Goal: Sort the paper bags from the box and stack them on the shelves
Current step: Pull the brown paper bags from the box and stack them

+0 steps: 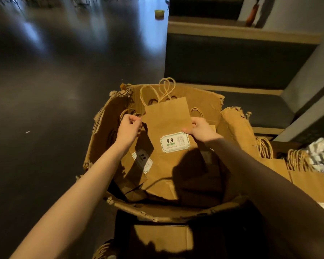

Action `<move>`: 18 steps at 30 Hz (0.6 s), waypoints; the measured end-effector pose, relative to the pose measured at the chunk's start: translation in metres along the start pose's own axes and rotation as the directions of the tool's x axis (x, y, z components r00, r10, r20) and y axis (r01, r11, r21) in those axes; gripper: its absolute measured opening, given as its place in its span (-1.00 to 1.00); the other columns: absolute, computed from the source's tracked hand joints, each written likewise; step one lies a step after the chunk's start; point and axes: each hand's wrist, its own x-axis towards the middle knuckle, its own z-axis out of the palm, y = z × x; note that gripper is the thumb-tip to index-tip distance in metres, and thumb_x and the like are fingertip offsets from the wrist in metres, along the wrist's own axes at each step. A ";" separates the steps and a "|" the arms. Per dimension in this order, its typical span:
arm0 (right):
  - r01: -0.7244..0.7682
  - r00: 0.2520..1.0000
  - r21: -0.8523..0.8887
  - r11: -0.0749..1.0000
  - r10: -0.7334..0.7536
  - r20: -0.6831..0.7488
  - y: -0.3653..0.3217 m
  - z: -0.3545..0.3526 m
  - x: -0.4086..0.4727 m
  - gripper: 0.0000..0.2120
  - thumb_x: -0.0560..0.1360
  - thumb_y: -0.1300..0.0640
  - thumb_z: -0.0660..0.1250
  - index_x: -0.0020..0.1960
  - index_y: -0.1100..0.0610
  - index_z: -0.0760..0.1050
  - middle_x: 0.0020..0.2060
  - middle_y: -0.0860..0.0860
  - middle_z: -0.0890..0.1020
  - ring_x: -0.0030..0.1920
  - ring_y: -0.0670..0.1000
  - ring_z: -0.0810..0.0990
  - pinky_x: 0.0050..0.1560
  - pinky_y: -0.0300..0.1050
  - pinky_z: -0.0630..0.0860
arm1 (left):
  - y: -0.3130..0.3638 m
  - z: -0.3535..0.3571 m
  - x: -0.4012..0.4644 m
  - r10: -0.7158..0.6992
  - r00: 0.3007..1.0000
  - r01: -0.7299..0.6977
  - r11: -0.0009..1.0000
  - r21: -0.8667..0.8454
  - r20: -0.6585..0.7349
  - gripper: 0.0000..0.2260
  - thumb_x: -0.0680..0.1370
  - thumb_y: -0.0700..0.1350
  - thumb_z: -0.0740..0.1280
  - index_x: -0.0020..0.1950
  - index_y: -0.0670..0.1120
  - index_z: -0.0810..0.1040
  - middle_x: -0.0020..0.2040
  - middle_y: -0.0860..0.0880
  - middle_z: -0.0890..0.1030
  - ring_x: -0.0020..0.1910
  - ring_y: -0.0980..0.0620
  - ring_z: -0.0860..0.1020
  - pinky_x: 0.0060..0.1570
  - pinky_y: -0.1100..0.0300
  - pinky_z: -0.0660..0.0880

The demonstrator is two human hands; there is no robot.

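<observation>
While left hand pinches handle, right hand grips "9.9"-labelled bag.

Dim scene; warm light falls on the cardboard box. Hard shadow lies across the bags inside. Bluish glare streaks the dark floor. Wide-angle bending at edges; top background blurred, possibly motion.

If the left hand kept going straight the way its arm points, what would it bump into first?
Probably the twisted paper handles just beyond its fingers, then the torn far wall of the cardboard box. The left hand reaches up and away over the box, pinching something beside the labelled paper bag; depth is hard to judge.
</observation>
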 end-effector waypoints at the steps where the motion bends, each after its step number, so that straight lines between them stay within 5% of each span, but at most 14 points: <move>1: 0.015 1.000 0.058 0.998 -0.013 -0.025 -0.006 -0.005 -0.007 -0.70 0.53 0.35 0.27 0.26 0.28 0.45 0.10 0.08 0.59 0.11 0.01 0.58 -0.13 -0.36 0.54 | 0.001 0.000 -0.001 0.012 1.000 -0.012 1.000 -0.016 -0.008 -0.83 0.62 -0.12 0.17 -0.18 -0.04 0.38 -0.30 -0.01 0.43 -0.29 0.07 0.42 -0.22 0.20 0.40; 5: 0.058 0.988 0.263 0.963 -0.018 -0.151 -0.022 -0.019 -0.022 -0.68 0.55 0.29 0.25 0.29 0.15 0.41 0.17 0.07 0.59 0.13 0.02 0.59 0.13 0.00 0.55 | 0.008 -0.003 -0.004 -0.081 0.977 0.118 0.976 -0.181 0.199 -0.75 0.63 0.07 0.12 0.09 -0.06 0.45 -0.14 -0.03 0.53 -0.11 0.01 0.52 -0.03 0.14 0.45; 8: 0.056 0.983 0.346 0.936 0.009 -0.185 -0.029 -0.021 -0.027 -0.69 0.57 0.27 0.23 0.29 0.11 0.41 0.15 0.06 0.62 0.08 0.03 0.62 0.13 0.14 0.55 | 0.010 0.000 -0.010 -0.114 0.873 0.271 0.921 -0.278 0.474 -0.68 0.62 0.12 0.11 0.06 -0.06 0.53 -0.19 -0.04 0.51 -0.22 0.03 0.45 -0.17 0.16 0.37; 13: 0.106 0.981 0.361 0.927 -0.039 -0.189 -0.037 -0.023 -0.031 -0.73 0.59 0.25 0.19 0.26 0.06 0.42 0.10 0.04 0.63 -0.01 -0.02 0.64 -0.31 -0.21 0.60 | 0.008 0.001 -0.011 -0.093 0.861 0.295 0.891 -0.344 0.500 -0.79 0.64 -0.03 0.12 -0.04 -0.04 0.51 -0.31 -0.02 0.38 -0.41 0.11 0.32 -0.47 0.29 0.21; 18: 0.113 0.973 0.393 0.912 -0.022 -0.229 -0.038 -0.025 -0.031 -0.73 0.62 0.22 0.15 0.30 0.10 0.40 0.04 0.00 0.62 -0.14 -0.10 0.61 -0.48 -0.37 0.45 | 0.015 -0.005 -0.010 -0.215 0.886 0.421 0.744 -0.519 0.410 -0.73 0.63 0.10 0.10 0.15 0.02 0.51 -0.10 0.00 0.64 -0.16 0.03 0.58 -0.30 0.16 0.49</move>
